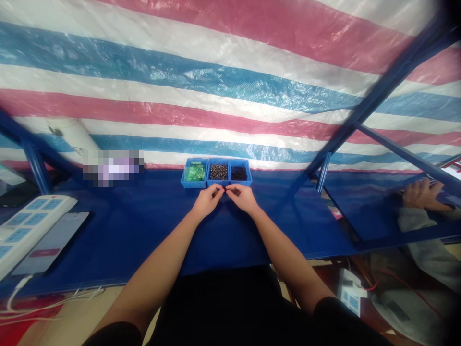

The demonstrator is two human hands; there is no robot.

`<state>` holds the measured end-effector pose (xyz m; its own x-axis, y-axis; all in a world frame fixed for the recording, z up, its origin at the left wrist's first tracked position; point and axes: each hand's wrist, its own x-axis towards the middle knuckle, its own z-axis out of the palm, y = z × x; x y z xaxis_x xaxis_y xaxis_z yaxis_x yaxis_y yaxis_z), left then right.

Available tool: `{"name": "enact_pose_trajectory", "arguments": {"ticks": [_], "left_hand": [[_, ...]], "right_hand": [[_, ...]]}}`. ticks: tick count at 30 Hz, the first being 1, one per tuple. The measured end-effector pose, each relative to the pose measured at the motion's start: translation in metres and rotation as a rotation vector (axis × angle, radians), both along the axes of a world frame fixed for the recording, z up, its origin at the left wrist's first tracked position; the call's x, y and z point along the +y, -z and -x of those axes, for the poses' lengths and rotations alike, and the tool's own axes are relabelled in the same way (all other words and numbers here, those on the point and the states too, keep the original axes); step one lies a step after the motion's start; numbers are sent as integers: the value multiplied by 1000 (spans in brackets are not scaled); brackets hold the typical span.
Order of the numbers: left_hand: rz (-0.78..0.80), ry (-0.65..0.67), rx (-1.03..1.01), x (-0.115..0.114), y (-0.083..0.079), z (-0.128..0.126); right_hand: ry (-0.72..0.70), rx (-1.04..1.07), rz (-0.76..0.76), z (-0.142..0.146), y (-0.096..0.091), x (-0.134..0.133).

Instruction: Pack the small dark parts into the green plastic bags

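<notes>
My left hand (208, 199) and my right hand (242, 196) meet just in front of three small blue bins, thumbs and fingers pinched close together. Whatever they pinch is too small to make out. Green pieces, some in clear plastic, lie in the left bin (194, 184). Small brassy metal parts (218, 172) fill the middle bin (217, 182). The right bin (241, 183) contains small black parts (238, 173), perhaps screws. Both hands are over the blue tabletop (223, 240).
A white power strip (39, 216) and a phone (54, 242) with a cable lie at the left. Blue metal frame bars (360, 115) slant at the right. Beyond them another person's hand (421, 193) shows. Striped plastic sheeting (216, 105) hangs behind the table.
</notes>
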<state>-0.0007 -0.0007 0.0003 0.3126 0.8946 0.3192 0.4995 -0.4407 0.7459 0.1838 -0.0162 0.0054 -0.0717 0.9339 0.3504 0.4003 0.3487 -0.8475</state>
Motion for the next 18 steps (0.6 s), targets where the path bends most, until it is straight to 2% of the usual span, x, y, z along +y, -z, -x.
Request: {"name": "enact_pose_trajectory", "arguments": {"ticks": [18], "left_hand": [[-2,-22,2,0,0,0]], "right_hand": [[13,7,4,0,3,2]]}}
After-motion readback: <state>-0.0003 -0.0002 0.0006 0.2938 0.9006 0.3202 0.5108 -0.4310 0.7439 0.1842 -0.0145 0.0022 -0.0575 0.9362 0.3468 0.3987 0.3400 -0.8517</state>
